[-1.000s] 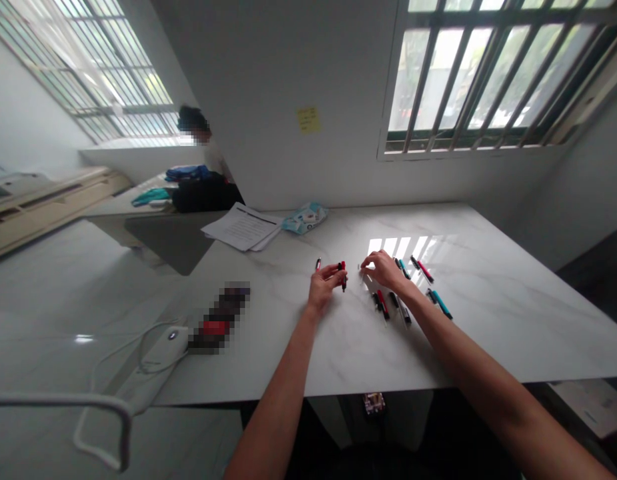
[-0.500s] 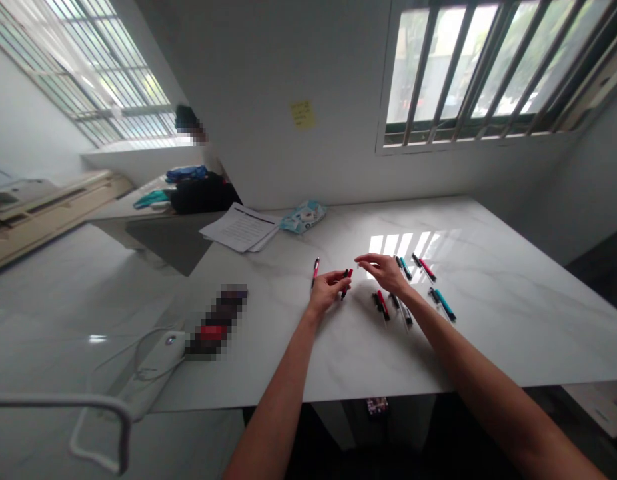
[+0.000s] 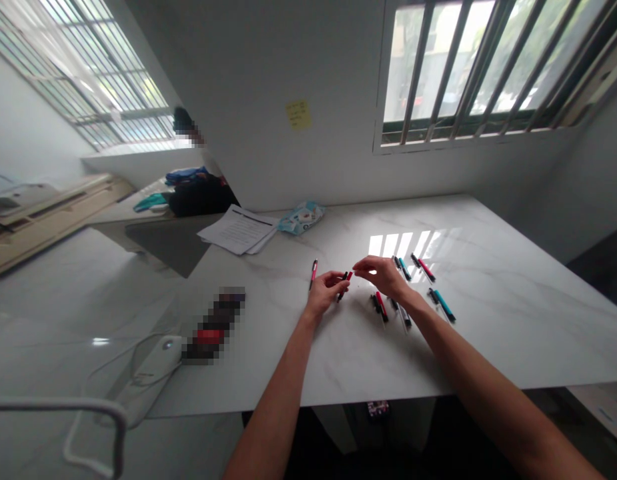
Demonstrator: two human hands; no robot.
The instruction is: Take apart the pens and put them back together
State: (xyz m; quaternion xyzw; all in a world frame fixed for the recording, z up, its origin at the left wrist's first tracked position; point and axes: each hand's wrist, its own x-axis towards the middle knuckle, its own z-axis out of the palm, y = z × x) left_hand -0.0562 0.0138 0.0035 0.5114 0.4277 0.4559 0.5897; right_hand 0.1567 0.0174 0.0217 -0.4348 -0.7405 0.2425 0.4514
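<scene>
Over the middle of the table, my left hand (image 3: 322, 293) is closed on red and black pen parts (image 3: 344, 285), held tilted with their upper ends showing past the fingers. My right hand (image 3: 384, 275) pinches at the upper end of the red part, thumb and forefinger together; what lies between the fingertips is too small to make out. A whole red pen (image 3: 313, 270) lies just beyond my left hand. Around my right forearm are taken-apart pens: a red one (image 3: 382, 307), a grey one (image 3: 404, 315), a teal one (image 3: 444, 305), with another teal one (image 3: 404, 268) and a red one (image 3: 426, 268) behind.
Printed papers (image 3: 238, 230) and a blue-white packet (image 3: 302, 219) lie by the wall at the table's back. Left are a blurred-out dark and red object (image 3: 213, 327) and a white power strip (image 3: 158, 360) with a cable. A person sits in the far left background.
My right hand has come slightly left and down, bringing its fingertips from a gap away to the end of the red part. My left hand has kept its hold on the pen parts.
</scene>
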